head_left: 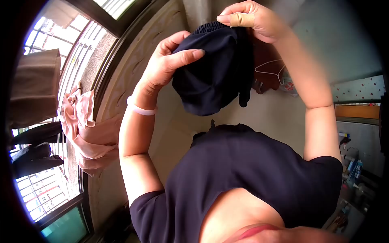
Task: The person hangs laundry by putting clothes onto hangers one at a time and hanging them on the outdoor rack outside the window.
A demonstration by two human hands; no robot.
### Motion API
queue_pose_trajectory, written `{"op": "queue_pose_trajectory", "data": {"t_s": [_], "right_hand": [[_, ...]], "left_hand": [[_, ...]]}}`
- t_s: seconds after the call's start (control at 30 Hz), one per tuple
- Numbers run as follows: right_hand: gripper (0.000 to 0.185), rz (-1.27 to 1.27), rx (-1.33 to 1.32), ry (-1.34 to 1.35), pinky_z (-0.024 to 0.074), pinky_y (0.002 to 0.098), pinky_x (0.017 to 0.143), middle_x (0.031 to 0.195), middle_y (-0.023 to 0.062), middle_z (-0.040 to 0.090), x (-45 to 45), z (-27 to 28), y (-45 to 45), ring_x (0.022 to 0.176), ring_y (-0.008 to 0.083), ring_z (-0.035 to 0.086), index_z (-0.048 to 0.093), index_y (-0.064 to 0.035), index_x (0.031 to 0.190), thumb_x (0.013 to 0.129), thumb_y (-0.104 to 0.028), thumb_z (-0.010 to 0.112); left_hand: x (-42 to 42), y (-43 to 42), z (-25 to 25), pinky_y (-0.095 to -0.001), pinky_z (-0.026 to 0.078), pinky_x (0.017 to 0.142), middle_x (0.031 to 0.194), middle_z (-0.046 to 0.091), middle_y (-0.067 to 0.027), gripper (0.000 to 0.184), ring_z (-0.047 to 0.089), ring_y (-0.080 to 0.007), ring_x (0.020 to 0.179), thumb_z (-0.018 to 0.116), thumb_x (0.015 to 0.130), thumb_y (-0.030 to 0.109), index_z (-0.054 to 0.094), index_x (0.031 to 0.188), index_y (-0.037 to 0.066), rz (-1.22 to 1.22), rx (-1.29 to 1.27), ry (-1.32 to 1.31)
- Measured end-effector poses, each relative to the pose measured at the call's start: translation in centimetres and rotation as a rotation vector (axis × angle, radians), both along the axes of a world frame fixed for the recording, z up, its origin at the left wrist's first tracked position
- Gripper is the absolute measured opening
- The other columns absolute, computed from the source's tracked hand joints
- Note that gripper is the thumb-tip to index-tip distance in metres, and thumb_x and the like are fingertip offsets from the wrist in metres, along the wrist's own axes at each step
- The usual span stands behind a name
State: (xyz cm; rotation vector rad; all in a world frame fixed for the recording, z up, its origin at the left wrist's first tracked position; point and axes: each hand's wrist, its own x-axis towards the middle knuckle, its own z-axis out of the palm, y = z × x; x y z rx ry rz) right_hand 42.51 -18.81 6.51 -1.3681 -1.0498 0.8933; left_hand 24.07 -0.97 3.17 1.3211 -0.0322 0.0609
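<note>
A bunched dark navy or black cloth item (210, 73) with a gathered elastic edge hangs in front of me, held up between both hands. It may be a folded garment; I cannot make out its exact kind. My left hand (168, 60) grips its upper left side, thumb across the front and fingers behind. A pale bangle (141, 107) circles the left wrist. At the top right of the cloth, my right hand (253, 20) pinches the elastic edge between thumb and fingers. Tan tape (242, 20) wraps the right thumb.
To the left, a pink cloth (87, 125) and brown trousers (36, 85) hang by a barred window (85, 44). A white wire hanger (269, 69) shows behind my right forearm. Bottles and small items (354, 170) crowd a shelf at the right.
</note>
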Motion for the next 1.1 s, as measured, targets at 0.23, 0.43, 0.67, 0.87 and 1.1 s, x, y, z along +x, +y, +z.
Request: {"op": "queue_pose_trajectory", "data": {"t_s": [0.23, 0.43, 0.67, 0.87, 1.1], "right_hand": [[0.019, -0.144, 0.003, -0.217, 0.0450, 0.0222, 0.067, 0.079, -0.0034, 0.059, 3.2, -3.2, -6.5, 0.071, 0.0051, 0.053, 0.064, -0.0035, 0.091, 0.093, -0.021, 0.058], [0.018, -0.360, 0.255, 0.002, 0.0399, 0.0179, 0.068, 0.078, -0.0049, 0.053, 5.4, -4.4, -8.4, 0.074, 0.0029, 0.047, 0.058, -0.0037, 0.091, 0.097, -0.018, 0.051], [0.043, -0.379, -0.020, -1.027, 0.0474, 0.0349, 0.070, 0.085, 0.0103, 0.051, 2.5, -2.1, -8.4, 0.079, 0.0253, 0.057, 0.049, -0.0048, 0.115, 0.077, -0.013, 0.069], [0.052, -0.743, -0.609, -1.003, 0.0416, 0.0380, 0.099, 0.132, 0.0179, 0.046, 8.6, -6.9, -7.8, 0.122, 0.0325, 0.046, 0.047, -0.0053, 0.127, 0.077, -0.007, 0.060], [0.022, -0.691, -0.686, -0.589, 0.0516, 0.0288, 0.054, 0.073, 0.0068, 0.066, 10.3, -0.5, -7.6, 0.059, 0.0133, 0.062, 0.063, -0.0048, 0.108, 0.090, -0.007, 0.052]], "left_hand": [[5.2, -4.0, 2.4, -0.0180, 0.042, 0.068, 0.077, 0.058, 0.0034, 0.015, 0.053, -0.0045, 0.073, 0.071, 0.080, 0.010, 0.058, 0.086, 0.005, -0.017, 0.309, -0.130], [7.3, -1.6, 1.2, -0.0213, 0.043, 0.071, 0.088, 0.062, -0.0001, 0.016, 0.055, -0.0056, 0.082, 0.065, 0.084, 0.007, 0.058, 0.095, -0.002, -0.287, 0.679, 0.265], [9.3, 0.7, -0.1, -0.0203, 0.039, 0.044, 0.081, 0.064, -0.0079, 0.013, 0.055, -0.0083, 0.055, 0.055, 0.088, 0.007, 0.061, 0.099, 0.003, 0.542, 0.642, -0.025], [9.6, 6.2, 2.4, -0.0205, 0.045, 0.049, 0.077, 0.066, -0.0076, 0.026, 0.059, -0.0075, 0.056, 0.050, 0.087, 0.008, 0.063, 0.109, 0.005, 0.560, 0.589, -0.127], [12.5, 10.6, -0.1, -0.0192, 0.046, 0.054, 0.072, 0.067, -0.0035, 0.025, 0.062, -0.0097, 0.056, 0.048, 0.088, 0.013, 0.064, 0.105, 0.007, 0.510, 1.188, 0.200]]}}
